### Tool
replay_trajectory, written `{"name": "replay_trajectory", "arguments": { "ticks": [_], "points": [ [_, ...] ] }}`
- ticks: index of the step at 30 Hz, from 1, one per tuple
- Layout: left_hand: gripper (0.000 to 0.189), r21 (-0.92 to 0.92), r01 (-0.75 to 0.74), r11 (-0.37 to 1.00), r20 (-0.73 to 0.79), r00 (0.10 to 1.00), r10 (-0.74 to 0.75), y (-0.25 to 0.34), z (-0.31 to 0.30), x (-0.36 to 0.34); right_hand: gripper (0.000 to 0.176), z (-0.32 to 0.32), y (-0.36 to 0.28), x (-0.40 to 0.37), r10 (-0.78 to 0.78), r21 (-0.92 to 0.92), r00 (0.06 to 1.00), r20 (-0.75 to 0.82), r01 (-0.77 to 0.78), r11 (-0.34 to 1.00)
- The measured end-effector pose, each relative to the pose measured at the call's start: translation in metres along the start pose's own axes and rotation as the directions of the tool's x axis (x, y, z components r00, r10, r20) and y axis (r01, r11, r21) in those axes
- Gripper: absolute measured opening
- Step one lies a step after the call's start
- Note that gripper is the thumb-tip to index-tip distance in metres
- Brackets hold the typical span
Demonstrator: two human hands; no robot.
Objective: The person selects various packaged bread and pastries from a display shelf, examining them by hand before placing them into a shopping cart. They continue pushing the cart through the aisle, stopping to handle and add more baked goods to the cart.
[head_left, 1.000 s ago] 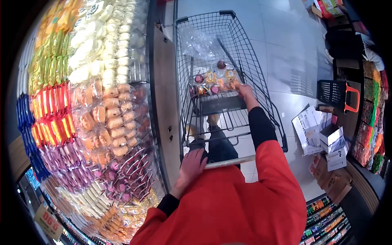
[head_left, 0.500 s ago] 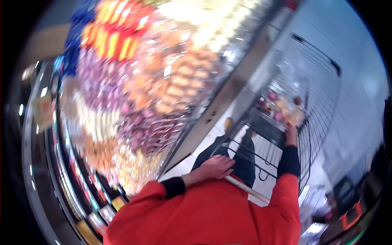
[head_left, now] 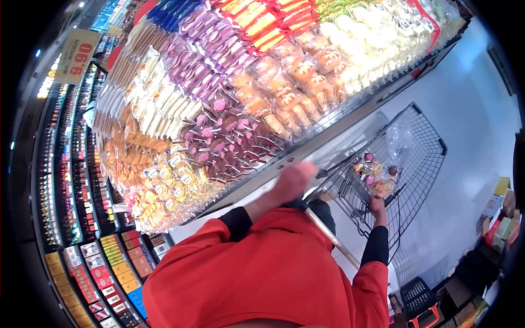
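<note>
My left hand [head_left: 292, 183] is blurred by motion above the near edge of the snack display, beside the cart handle [head_left: 333, 240]; its fingers are smeared. Inside the wire shopping cart [head_left: 421, 180], my right hand [head_left: 377, 205] reaches down to a clear bag of mixed wrapped sweets [head_left: 377, 174], its fingers bent at the bag's lower edge. A crumpled clear plastic bag [head_left: 400, 136] lies farther forward in the cart. Dark purple lollipops [head_left: 224, 136] and orange-brown packaged pastries [head_left: 295, 82] lie on the display nearest my left hand.
Purple packets [head_left: 202, 46], white packets [head_left: 363, 44] and yellow-wrapped sweets [head_left: 169, 183] fill the display. A price sign [head_left: 77, 56] and shelves of boxed goods [head_left: 104, 273] are at the left. A black basket [head_left: 420, 298] and boxes [head_left: 500, 213] stand at the lower right.
My left hand has lifted off the cart handle and moved up toward the display. My right hand is still at the sweets bag. The view has turned, showing more of the display and shelves.
</note>
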State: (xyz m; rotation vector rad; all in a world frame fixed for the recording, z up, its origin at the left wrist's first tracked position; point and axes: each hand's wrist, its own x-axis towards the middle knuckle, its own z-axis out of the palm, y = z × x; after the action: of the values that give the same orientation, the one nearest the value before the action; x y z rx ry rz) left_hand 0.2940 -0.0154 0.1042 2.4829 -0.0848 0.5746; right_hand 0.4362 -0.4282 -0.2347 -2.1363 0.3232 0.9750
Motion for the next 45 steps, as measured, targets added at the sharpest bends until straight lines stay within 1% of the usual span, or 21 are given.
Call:
{"name": "replay_trajectory", "arguments": {
  "ticks": [1, 2, 4, 6, 8, 10, 16, 19, 23, 26, 28, 30, 34, 35, 37, 38, 40, 41, 43, 44, 45],
  "points": [
    [0.03, -0.199, 0.234, 0.952, 0.014, 0.972, -0.236, -0.029, -0.021, 0.005, 0.034, 0.0, 0.0, -0.004, -0.021, -0.028, 0.999, 0.042, 0.023, 0.999],
    [0.031, 0.045, 0.192, 0.98, -0.194, 0.964, -0.18, -0.026, -0.056, 0.031, 0.036, 0.001, -0.002, -0.005, -0.043, -0.051, 0.996, 0.08, 0.048, 0.998],
    [0.039, 0.355, 0.283, 0.891, -0.271, 0.943, -0.192, -0.044, -0.112, 0.064, 0.035, -0.003, -0.046, -0.052, -0.052, -0.014, 0.994, 0.097, 0.053, 0.998],
    [0.05, 0.464, 0.397, 0.792, -0.326, 0.908, -0.265, -0.045, -0.141, 0.075, 0.035, 0.009, -0.042, -0.052, -0.171, -0.097, 0.985, 0.017, 0.172, 0.98],
    [0.058, 0.44, 0.432, 0.787, -0.315, 0.895, -0.316, -0.065, -0.144, 0.077, 0.037, 0.005, -0.071, -0.079, -0.14, -0.213, 0.988, 0.07, 0.151, 0.965],
    [0.059, 0.489, 0.395, 0.778, -0.269, 0.916, -0.296, -0.08, -0.141, 0.072, 0.038, 0.008, -0.063, -0.073, -0.188, -0.272, 0.977, 0.103, 0.209, 0.939],
    [0.058, 0.43, 0.365, 0.826, -0.223, 0.929, -0.294, -0.078, -0.145, 0.063, 0.043, -0.001, -0.132, -0.151, -0.168, -0.129, 0.986, 0.021, 0.169, 0.977],
    [0.055, 0.409, 0.38, 0.83, -0.251, 0.921, -0.298, -0.084, -0.14, 0.062, 0.042, 0.009, -0.139, -0.164, -0.219, -0.015, 0.956, -0.193, 0.22, 0.975],
    [0.053, 0.362, 0.387, 0.848, -0.21, 0.92, -0.33, -0.083, -0.144, 0.057, 0.041, 0.018, -0.136, -0.162, -0.284, 0.003, 0.929, -0.238, 0.293, 0.956],
    [0.052, 0.34, 0.389, 0.856, -0.257, 0.914, -0.313, -0.077, -0.149, 0.056, 0.036, 0.018, -0.151, -0.176, -0.34, 0.054, 0.889, -0.307, 0.373, 0.926],
    [0.051, 0.3, 0.384, 0.873, -0.272, 0.912, -0.308, -0.075, -0.155, 0.055, 0.033, 0.007, -0.205, -0.225, -0.278, 0.198, 0.874, -0.398, 0.378, 0.904],
    [0.048, 0.305, 0.383, 0.872, -0.259, 0.915, -0.311, -0.068, -0.163, 0.052, 0.033, 0.001, -0.212, -0.221, -0.364, 0.174, 0.816, -0.448, 0.479, 0.86],
    [0.046, 0.242, 0.318, 0.917, -0.251, 0.933, -0.257, -0.023, -0.189, 0.057, 0.029, -0.005, -0.296, -0.286, -0.543, 0.347, 0.752, -0.375, 0.657, 0.669],
    [0.047, 0.175, 0.248, 0.953, -0.188, 0.958, -0.215, -0.013, -0.192, 0.059, 0.03, 0.001, -0.31, -0.296, -0.579, 0.322, 0.735, -0.353, 0.676, 0.662],
    [0.049, -0.011, 0.144, 0.99, -0.094, 0.985, -0.144, 0.003, -0.185, 0.06, 0.039, 0.015, -0.336, -0.319, -0.677, 0.432, 0.705, -0.213, 0.689, 0.582],
    [0.05, -0.164, 0.249, 0.955, 0.031, 0.969, -0.247, 0.009, -0.178, 0.058, 0.042, 0.024, -0.352, -0.337, -0.726, 0.465, 0.665, -0.176, 0.706, 0.534],
    [0.055, -0.366, 0.299, 0.882, 0.21, 0.949, -0.235, 0.017, -0.167, 0.057, 0.044, 0.037, -0.377, -0.372, -0.775, 0.41, 0.614, -0.147, 0.751, 0.518],
    [0.055, -0.365, 0.296, 0.883, 0.205, 0.95, -0.233, 0.021, -0.166, 0.057, 0.046, 0.04, -0.384, -0.379, -0.817, 0.352, 0.564, -0.12, 0.794, 0.496],
    [0.062, -0.351, 0.143, 0.926, 0.221, 0.973, -0.066, 0.029, -0.163, 0.055, 0.046, 0.044, -0.385, -0.377, -0.819, 0.4, 0.571, -0.062, 0.766, 0.503],
    [0.062, -0.354, 0.146, 0.924, 0.226, 0.972, -0.067, 0.031, -0.162, 0.052, 0.045, 0.046, -0.383, -0.376, -0.816, 0.449, 0.578, 0.0, 0.729, 0.517],
    [0.061, -0.489, 0.243, 0.838, 0.251, 0.959, -0.132, 0.033, -0.162, 0.051, 0.04, 0.045, -0.381, -0.376, -0.764, 0.478, 0.645, 0.03, 0.662, 0.578]
  ]
}}
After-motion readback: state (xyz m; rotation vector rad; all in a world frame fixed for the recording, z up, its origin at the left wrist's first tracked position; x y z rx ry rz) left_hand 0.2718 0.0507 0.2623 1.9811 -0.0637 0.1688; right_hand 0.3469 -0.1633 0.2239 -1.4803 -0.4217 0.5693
